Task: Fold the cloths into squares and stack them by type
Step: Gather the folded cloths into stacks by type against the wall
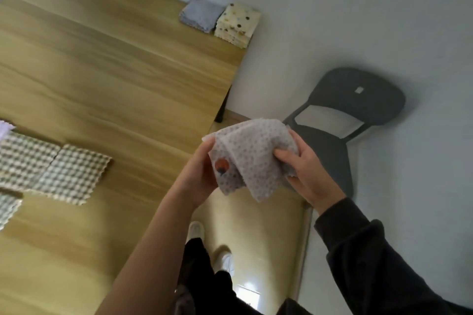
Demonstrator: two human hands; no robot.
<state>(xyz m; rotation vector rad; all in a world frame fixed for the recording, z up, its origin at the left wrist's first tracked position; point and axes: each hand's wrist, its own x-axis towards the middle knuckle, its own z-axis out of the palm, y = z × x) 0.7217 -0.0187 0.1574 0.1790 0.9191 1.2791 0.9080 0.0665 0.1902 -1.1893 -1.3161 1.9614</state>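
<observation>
Head view: left hand (202,174) and right hand (307,174), fingers curled, each gripping one side of the grey dotted cloth (253,158), which is partly folded and held in the air just past the table (115,79) edge. On the table: checked cloths (74,171) lying flat at the left; grey stack (198,14) and cream spotted stack (236,23) touching at the far corner. Dark chair (345,115) by the wall.

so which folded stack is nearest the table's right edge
The cream stack with coloured dots, right at the corner; the grey stack sits beside it on its left.
</observation>
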